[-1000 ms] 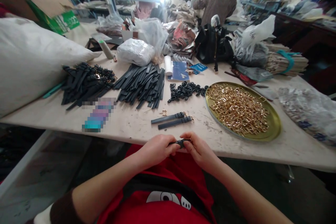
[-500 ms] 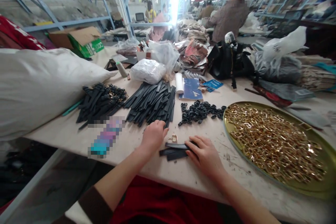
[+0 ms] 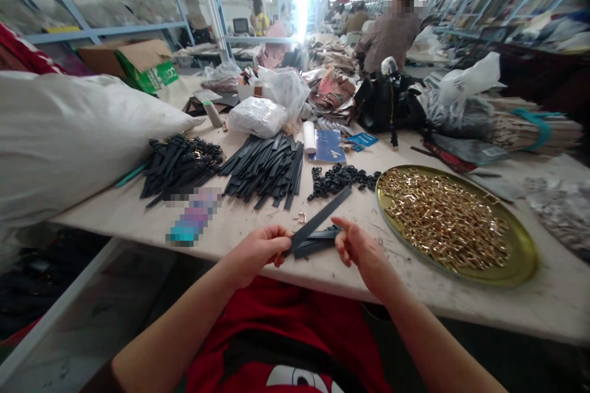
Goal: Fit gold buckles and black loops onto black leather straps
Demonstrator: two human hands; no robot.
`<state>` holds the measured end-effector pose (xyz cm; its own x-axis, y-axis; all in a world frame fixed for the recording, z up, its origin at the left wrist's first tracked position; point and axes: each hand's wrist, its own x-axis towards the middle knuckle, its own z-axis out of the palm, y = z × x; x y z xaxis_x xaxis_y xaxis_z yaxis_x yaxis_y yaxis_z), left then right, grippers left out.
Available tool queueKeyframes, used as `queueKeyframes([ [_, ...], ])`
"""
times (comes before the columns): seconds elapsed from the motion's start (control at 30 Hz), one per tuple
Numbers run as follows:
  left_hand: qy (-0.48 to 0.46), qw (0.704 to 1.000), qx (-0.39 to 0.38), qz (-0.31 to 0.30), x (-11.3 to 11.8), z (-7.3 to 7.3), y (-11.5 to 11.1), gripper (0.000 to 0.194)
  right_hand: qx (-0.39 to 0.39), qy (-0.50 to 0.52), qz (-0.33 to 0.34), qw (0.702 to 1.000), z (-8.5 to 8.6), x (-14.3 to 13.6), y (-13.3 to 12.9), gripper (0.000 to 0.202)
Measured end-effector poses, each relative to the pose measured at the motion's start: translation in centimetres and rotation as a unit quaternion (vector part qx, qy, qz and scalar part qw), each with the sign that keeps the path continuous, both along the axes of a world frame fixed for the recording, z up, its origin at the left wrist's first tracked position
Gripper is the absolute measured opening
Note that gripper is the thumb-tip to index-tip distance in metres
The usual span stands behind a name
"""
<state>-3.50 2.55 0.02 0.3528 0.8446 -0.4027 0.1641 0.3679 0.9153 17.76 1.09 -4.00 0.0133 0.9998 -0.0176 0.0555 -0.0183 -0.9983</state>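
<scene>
My left hand (image 3: 265,249) pinches the lower end of a flat black strap (image 3: 322,215), which slants up and to the right above the table. Beside it, my right hand (image 3: 362,252) is open, its fingers partly bent and no object visible in them. Between the two hands a few more black straps (image 3: 316,244) lie on the tabletop, close to the right fingertips. A small gold buckle (image 3: 302,218) rests just behind the held strap. Farther back are a heap of black straps (image 3: 270,169) and a pile of small black loops (image 3: 338,178).
To the right stands a round gold tray (image 3: 525,267) heaped with gold metal buckles (image 3: 447,215). Straps with gold fittings (image 3: 179,166) lie at left beside a big white sack (image 3: 83,135). A white thread spool (image 3: 309,138), a blue booklet (image 3: 329,147) and a black bag (image 3: 387,104) sit behind.
My left hand has moved down from beside the strap heap and now holds one strap raised at a slant. The right hand has lifted off the straps on the table. The view has shifted slightly.
</scene>
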Motion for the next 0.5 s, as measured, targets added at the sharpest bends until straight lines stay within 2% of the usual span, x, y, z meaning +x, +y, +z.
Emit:
queueKeyframes([
  [0.07,-0.051,0.994,-0.090,-0.022,0.2,0.2,-2.3,0.008,-0.076,0.178,0.004,0.981,1.2,-0.3,-0.7,0.035],
  [0.13,-0.080,0.986,-0.140,-0.027,0.3,0.0,-4.0,0.008,-0.112,0.268,-0.030,0.956,1.8,-0.3,-1.4,0.024],
  [0.27,-0.126,0.978,-0.164,-0.005,0.0,-0.8,-5.9,0.007,-0.149,0.301,-0.058,0.940,1.2,0.2,-3.1,0.031],
  [0.4,-0.125,0.983,-0.135,0.012,-0.7,-1.5,-6.2,0.007,-0.149,0.298,-0.076,0.940,0.4,0.6,-4.4,0.030],
  [0.5,-0.148,0.979,-0.090,0.109,-0.9,-2.3,-5.5,0.012,-0.146,0.302,-0.100,0.937,-0.1,0.1,-5.5,0.028],
])
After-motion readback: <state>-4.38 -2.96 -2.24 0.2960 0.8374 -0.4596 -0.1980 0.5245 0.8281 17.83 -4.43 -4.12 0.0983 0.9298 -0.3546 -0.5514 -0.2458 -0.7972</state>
